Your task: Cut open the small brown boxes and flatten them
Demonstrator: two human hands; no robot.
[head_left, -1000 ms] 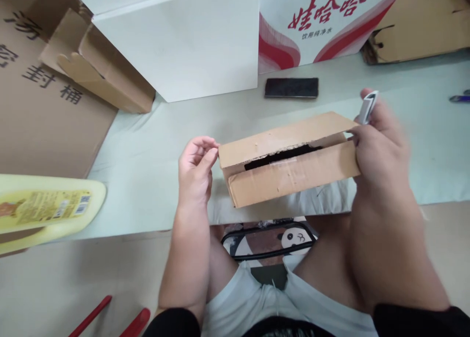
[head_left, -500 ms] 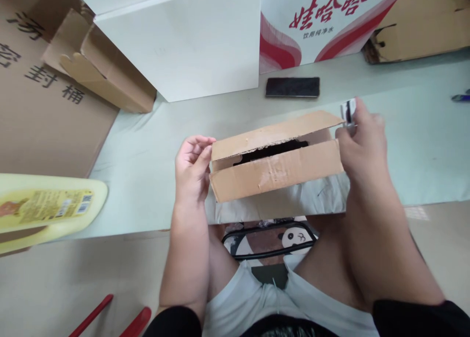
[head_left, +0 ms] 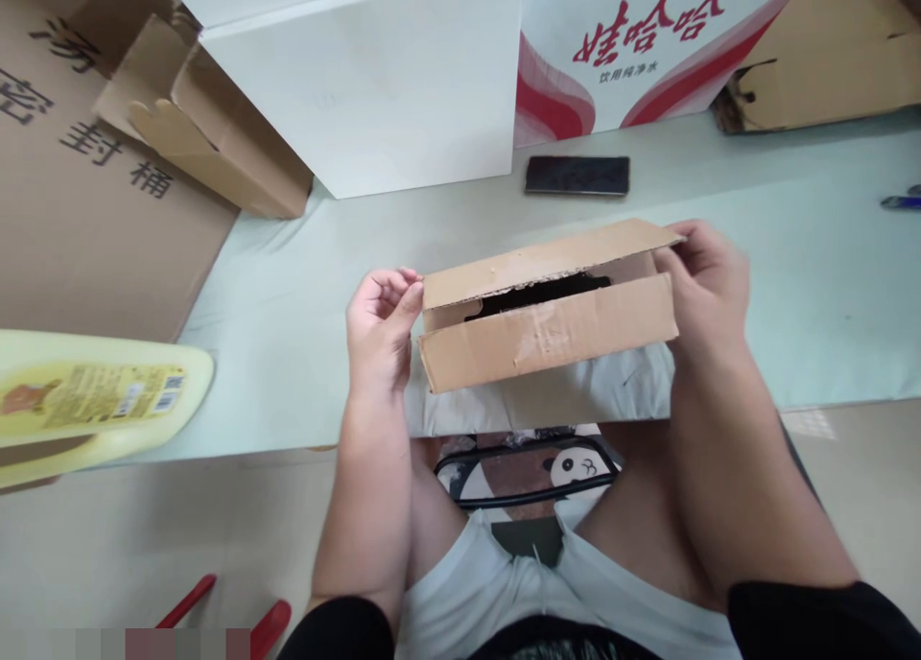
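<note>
A shallow cardboard box (head_left: 551, 328) is held near the front edge of the table, its lid flap raised slightly along the near side. Something black (head_left: 543, 293) shows through the gap; its kind cannot be made out. At the box's left end, my left hand (head_left: 385, 319) is closed, thumb and fingers pinching the lid's corner. My right hand (head_left: 709, 291) is closed around the right end, with fingers at the lid's corner and the thumb by the side opening. Part of the right fingers is hidden behind the lid.
Beyond the box lies a dark phone (head_left: 578, 176) on the pale green tabletop (head_left: 813, 286). White boxes (head_left: 381, 94) and a red-and-white carton (head_left: 557, 89) stand behind. A yellow bottle (head_left: 107, 396) lies left, near large cardboard cartons (head_left: 194, 247). Pens (head_left: 899, 202) lie far right.
My right hand has shifted in against the box's right end, its fingers onto the lid corner. The small white-and-black item seen in it earlier is out of sight.
</note>
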